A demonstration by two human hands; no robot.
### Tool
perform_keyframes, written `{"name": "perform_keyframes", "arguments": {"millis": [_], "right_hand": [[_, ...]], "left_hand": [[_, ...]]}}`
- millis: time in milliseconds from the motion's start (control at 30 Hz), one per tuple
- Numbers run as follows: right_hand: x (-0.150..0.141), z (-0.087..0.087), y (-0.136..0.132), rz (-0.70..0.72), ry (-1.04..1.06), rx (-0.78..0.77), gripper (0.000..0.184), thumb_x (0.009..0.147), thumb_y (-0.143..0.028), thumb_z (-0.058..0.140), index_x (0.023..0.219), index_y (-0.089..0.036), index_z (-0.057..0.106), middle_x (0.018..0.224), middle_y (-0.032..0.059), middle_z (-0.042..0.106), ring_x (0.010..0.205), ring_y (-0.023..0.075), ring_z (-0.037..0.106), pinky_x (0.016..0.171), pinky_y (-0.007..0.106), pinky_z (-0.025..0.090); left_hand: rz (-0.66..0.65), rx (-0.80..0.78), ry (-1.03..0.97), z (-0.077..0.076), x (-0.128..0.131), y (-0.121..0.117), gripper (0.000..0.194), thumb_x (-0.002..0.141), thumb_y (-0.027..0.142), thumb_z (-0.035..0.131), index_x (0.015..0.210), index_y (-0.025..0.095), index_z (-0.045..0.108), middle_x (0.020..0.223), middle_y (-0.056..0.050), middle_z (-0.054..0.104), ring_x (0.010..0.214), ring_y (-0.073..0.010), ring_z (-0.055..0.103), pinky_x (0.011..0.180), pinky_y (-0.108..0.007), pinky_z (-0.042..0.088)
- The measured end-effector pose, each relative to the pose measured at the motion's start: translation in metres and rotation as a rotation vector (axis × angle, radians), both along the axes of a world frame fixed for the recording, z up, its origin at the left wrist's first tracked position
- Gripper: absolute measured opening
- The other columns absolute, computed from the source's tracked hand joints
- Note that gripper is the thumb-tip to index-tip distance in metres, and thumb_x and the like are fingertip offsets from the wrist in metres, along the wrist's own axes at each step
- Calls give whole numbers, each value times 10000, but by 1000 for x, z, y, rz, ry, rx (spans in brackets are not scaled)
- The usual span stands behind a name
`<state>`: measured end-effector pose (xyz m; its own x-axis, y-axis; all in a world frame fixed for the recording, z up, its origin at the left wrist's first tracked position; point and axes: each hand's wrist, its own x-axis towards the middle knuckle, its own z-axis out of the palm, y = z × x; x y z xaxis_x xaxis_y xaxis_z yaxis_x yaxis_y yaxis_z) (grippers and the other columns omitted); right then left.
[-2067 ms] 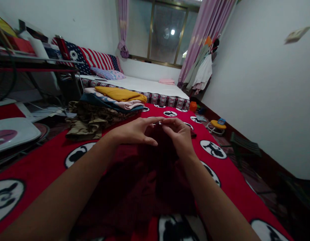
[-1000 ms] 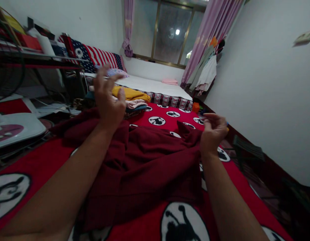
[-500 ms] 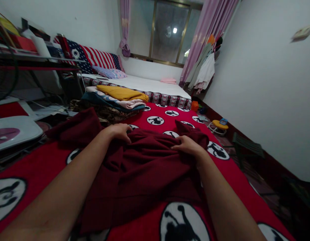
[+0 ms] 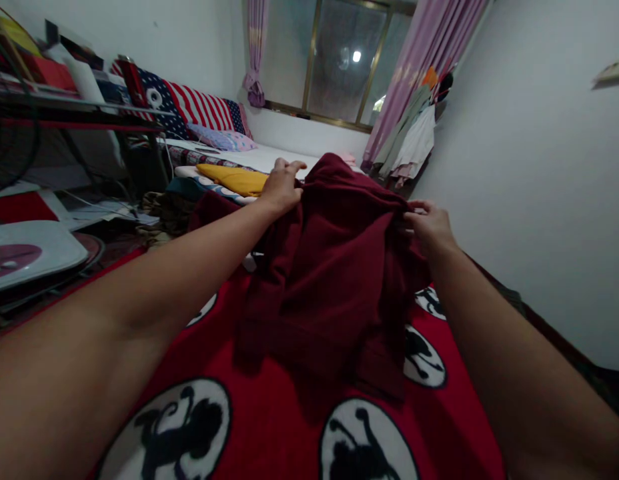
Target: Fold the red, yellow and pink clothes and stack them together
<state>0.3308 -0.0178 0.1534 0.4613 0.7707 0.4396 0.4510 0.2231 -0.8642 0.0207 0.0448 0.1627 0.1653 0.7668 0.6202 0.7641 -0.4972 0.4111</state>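
At the left edge, a white seat (image 4: 39, 252) is cut off by the frame, and the dark clutter beside it is too dim to sort out. Right of it, at centre left, a yellow cloth (image 4: 234, 179) lies on top of a folded pile, probably stacked there to leave room in front; the left forearm and the maroon garment hide part of the pile.

Near the upper centre, the left hand (image 4: 281, 188) is partly closed, its thumb side pinching the garment's edge while a finger juts out. The maroon garment (image 4: 334, 267) fills the middle, raised above the red blanket (image 4: 274, 413); gripping it at two spaced points seems to keep it spread, its lower part hanging towards the bottom of the frame. Its far side and any neck opening are hard to make out.

Right of centre, the right hand (image 4: 432, 225) pinches the opposite edge, thumb against fingers, with some fingertips lost in folds.
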Motion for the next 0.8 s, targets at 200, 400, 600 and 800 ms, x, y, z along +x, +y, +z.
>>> {"name": "perform_keyframes", "arguments": {"millis": [200, 400, 600, 800], "right_hand": [[4, -54, -35, 44, -298, -26, 454, 679, -226, 677, 1124, -159, 620, 1206, 141, 618, 1101, 275, 606, 956, 464, 487], [-4, -106, -168, 391, -606, -183, 315, 836, -384, 629, 1121, -249, 637, 1220, 99, 633, 1150, 255, 589, 991, 428, 476], [-22, -120, -206, 620, -941, -275, 609, 778, -205, 628, 1369, -271, 499, 1390, 108, 533, 1263, 260, 518, 1032, 424, 460], [-5, -113, -187, 513, -997, -124, 385, 748, -54, 415, 954, -253, 673, 973, 67, 715, 912, 208, 671, 788, 342, 552]], "left_hand": [[-266, -51, 319, -59, -10, -17, 541, 737, 122, 616, 1270, 211, 593, 1449, -91, 397, 1358, -294, 353, 1142, -433, 304], [-629, -109, 601, -114, -69, -76, 779, 714, -46, 500, 1407, 310, 474, 1565, -79, 265, 1412, -277, 303, 1119, -429, 324], [-850, -30, 768, -101, -58, -98, 1003, 554, -64, 579, 1446, 358, 397, 1615, -27, 175, 1478, -323, 116, 1169, -483, 211], [-895, -116, 892, -71, -48, -95, 337, 659, 45, 619, 911, 246, 717, 967, -93, 723, 1061, -258, 618, 1078, -373, 349]]}}
